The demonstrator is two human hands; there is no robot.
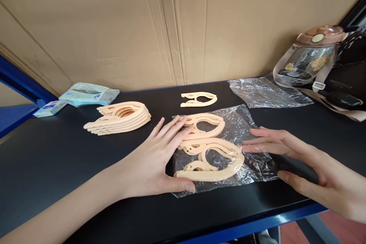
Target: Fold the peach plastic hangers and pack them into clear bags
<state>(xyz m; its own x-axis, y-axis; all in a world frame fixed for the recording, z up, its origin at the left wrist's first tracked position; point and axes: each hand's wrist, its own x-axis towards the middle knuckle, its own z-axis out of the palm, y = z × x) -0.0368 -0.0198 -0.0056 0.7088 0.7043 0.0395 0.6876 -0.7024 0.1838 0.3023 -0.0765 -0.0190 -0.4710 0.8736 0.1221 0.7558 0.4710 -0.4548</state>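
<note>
Two folded beige plastic hangers, a rear one (210, 134) and a front one (228, 169), lie inside a clear plastic bag (237, 122) on the black tabletop. My left hand (158, 160) rests with spread fingers on the bag's left side, its fingertips over the hangers' left ends and its thumb along the near edge. At the bag's right side, my right hand (303, 160) is open, fingers apart and near the plastic; whether they touch it I cannot tell. A stack of several folded hangers (122, 120) stands to the left, and a single folded hanger (200, 99) lies behind the bag.
Another flat clear bag (268, 93) lies at the back right. Beside it stands a strapped water bottle (310, 59) near a black bag (349, 72). A light-blue tissue pack (88, 94) sits back left. Cardboard (114, 26) walls the rear, and a blue edge (257, 221) runs along the front.
</note>
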